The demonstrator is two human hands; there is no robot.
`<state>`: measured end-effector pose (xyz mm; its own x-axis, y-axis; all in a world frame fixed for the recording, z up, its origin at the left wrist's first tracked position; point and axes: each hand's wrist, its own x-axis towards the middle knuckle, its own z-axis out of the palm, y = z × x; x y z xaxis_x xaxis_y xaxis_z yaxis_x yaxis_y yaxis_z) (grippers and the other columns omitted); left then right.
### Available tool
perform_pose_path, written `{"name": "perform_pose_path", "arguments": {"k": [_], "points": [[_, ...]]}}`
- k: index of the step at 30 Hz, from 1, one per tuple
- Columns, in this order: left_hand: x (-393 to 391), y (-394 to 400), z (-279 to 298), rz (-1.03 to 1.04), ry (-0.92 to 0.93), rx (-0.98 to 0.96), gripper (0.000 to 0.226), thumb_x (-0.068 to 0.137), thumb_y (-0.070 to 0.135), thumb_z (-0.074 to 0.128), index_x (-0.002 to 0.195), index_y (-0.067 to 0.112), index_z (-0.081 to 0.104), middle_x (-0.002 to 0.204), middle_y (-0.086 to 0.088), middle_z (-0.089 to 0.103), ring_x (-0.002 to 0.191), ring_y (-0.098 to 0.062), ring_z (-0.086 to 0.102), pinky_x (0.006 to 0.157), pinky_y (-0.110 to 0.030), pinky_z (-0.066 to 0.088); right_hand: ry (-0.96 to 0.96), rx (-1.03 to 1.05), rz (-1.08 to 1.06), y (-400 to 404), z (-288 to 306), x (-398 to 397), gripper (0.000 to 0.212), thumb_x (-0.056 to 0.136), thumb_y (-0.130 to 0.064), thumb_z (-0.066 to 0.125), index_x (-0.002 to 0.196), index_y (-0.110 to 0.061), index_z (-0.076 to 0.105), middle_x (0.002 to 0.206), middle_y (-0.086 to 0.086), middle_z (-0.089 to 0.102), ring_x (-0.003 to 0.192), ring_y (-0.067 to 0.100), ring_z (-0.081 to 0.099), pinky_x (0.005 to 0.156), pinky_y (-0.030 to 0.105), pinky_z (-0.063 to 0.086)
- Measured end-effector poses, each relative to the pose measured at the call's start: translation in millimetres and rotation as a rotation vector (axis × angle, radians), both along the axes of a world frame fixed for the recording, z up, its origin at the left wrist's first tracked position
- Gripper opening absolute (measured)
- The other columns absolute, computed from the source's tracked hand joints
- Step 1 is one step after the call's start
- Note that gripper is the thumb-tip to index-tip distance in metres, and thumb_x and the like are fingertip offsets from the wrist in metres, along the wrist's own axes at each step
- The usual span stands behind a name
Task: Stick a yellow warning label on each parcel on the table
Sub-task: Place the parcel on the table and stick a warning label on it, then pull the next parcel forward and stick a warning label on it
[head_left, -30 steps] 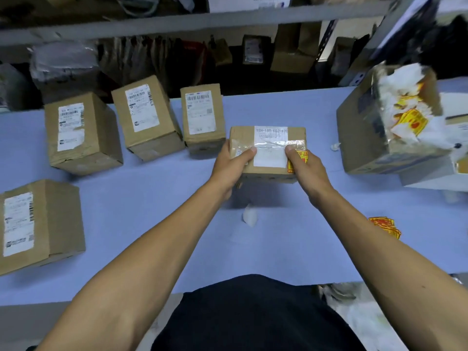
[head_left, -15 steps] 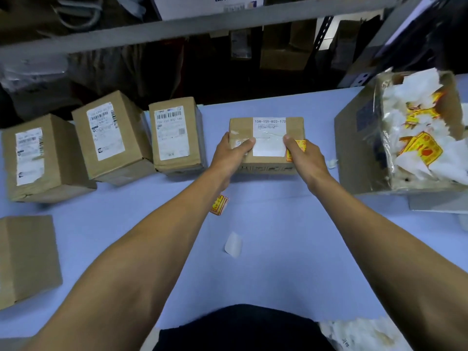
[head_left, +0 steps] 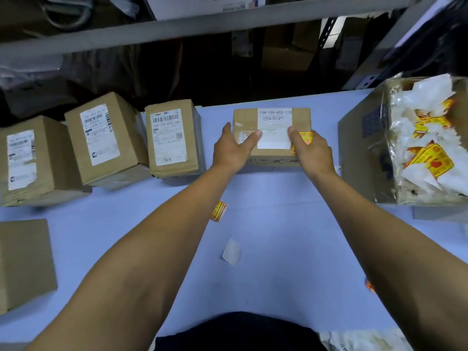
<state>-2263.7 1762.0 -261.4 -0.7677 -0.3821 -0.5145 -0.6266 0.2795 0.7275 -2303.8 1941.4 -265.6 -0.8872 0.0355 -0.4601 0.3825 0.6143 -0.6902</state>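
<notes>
A small brown parcel [head_left: 272, 117] with a white address label sits at the table's far middle. My left hand [head_left: 231, 150] grips its near left corner, thumb on top. My right hand [head_left: 312, 153] grips the near right corner and partly covers a yellow warning label [head_left: 305, 138] stuck on the parcel's top. Three more brown parcels stand in a row to the left: [head_left: 173, 138], [head_left: 105, 140], [head_left: 27, 160]. Another parcel [head_left: 25, 262] lies at the near left edge. A loose yellow label [head_left: 219, 211] lies on the table beside my left forearm.
An open cardboard box [head_left: 359, 148] at the right holds yellow labels and white backing scraps [head_left: 428, 138]. A white backing paper [head_left: 231, 252] lies on the blue table [head_left: 278, 224]. A grey shelf rail [head_left: 177, 31] runs overhead, dark storage behind.
Both hands have pushed the parcel away from me toward the table's far edge. The view tilted, shifting the row of parcels right and down.
</notes>
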Motion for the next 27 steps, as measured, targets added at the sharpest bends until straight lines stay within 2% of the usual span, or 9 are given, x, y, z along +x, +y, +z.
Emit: {"name": "perform_pose_path", "arguments": {"k": [2, 4, 6, 9, 11, 16, 19, 27], "points": [[-1.9, 0.6, 14.4, -0.027, -0.048, -0.132, 0.092, 0.088, 0.055, 0.066, 0.156, 0.012, 0.021, 0.149, -0.01, 0.046, 0.136, -0.029, 0.045, 0.104, -0.037, 0.041, -0.009, 0.091, 0.009, 0.2, 9.6, -1.4, 0.07, 0.09, -0.066, 0.053, 0.141, -0.019, 0.048, 0.129, 0.005, 0.062, 0.124, 0.029, 0.056, 0.092, 0.037, 0.046], [-2.3, -1.3, 29.4, -0.098, -0.037, -0.241, 0.086, 0.091, 0.047, 0.065, 0.155, 0.01, 0.022, 0.151, -0.014, 0.041, 0.138, -0.032, 0.041, 0.105, -0.039, 0.039, 0.026, 0.177, 0.025, -0.9, 21.8, -3.3, 0.083, 0.089, -0.064, 0.058, 0.152, -0.016, 0.034, 0.145, 0.011, 0.052, 0.134, 0.032, 0.047, 0.103, 0.043, 0.043], [3.5, -10.0, 42.4, -0.249, -0.003, -0.433, 0.072, 0.097, 0.041, 0.059, 0.153, 0.011, 0.027, 0.154, -0.014, 0.037, 0.14, -0.033, 0.037, 0.107, -0.042, 0.038, 0.134, 0.277, 0.118, -4.0, 34.2, -1.5, 0.078, 0.092, -0.054, 0.058, 0.152, -0.011, 0.034, 0.15, 0.015, 0.045, 0.138, 0.035, 0.041, 0.105, 0.046, 0.041], [25.0, -37.4, 57.5, -0.581, 0.0, -0.814, 0.064, 0.1, 0.042, 0.048, 0.154, 0.016, 0.027, 0.164, -0.014, 0.021, 0.15, -0.036, 0.017, 0.115, -0.051, 0.027, 0.28, 0.406, 0.306, -17.3, 51.0, 12.6, 0.068, 0.098, -0.044, 0.053, 0.153, -0.01, 0.032, 0.16, 0.017, 0.03, 0.147, 0.036, 0.025, 0.111, 0.047, 0.033], [44.5, -61.7, 62.1, -0.671, -0.039, -0.917, 0.065, 0.1, 0.043, 0.046, 0.156, 0.017, 0.023, 0.165, -0.015, 0.013, 0.152, -0.038, 0.009, 0.118, -0.056, 0.018, 0.341, 0.427, 0.419, -35.6, 59.3, 27.7, 0.067, 0.099, -0.041, 0.052, 0.155, -0.011, 0.03, 0.164, 0.016, 0.022, 0.15, 0.035, 0.018, 0.117, 0.046, 0.027], [97.4, -117.2, 58.8, -0.589, -0.118, -0.951, 0.065, 0.099, 0.043, 0.045, 0.155, 0.019, 0.025, 0.165, -0.016, 0.015, 0.151, -0.039, 0.011, 0.118, -0.056, 0.02, 0.449, 0.365, 0.659, -94.6, 65.8, 71.1, 0.062, 0.098, -0.032, 0.056, 0.152, -0.008, 0.036, 0.159, 0.019, 0.031, 0.147, 0.036, 0.026, 0.116, 0.043, 0.026], [118.8, -138.9, 52.9, -0.614, -0.115, -0.981, 0.063, 0.1, 0.043, 0.044, 0.154, 0.017, 0.025, 0.164, -0.016, 0.017, 0.151, -0.039, 0.013, 0.115, -0.056, 0.026, 0.425, 0.355, 0.779, -120.4, 56.1, 93.6, 0.065, 0.101, -0.036, 0.052, 0.156, -0.011, 0.028, 0.165, 0.016, 0.021, 0.153, 0.034, 0.016, 0.121, 0.044, 0.021], [103.5, -161.5, 38.5, -0.625, -0.03, -0.901, 0.065, 0.1, 0.041, 0.046, 0.156, 0.018, 0.023, 0.165, -0.016, 0.013, 0.152, -0.039, 0.011, 0.118, -0.052, 0.022, 0.353, 0.354, 0.842, -165.0, 38.2, 92.4, 0.063, 0.102, -0.035, 0.05, 0.157, -0.012, 0.027, 0.166, 0.015, 0.017, 0.153, 0.033, 0.013, 0.121, 0.047, 0.024]]}}
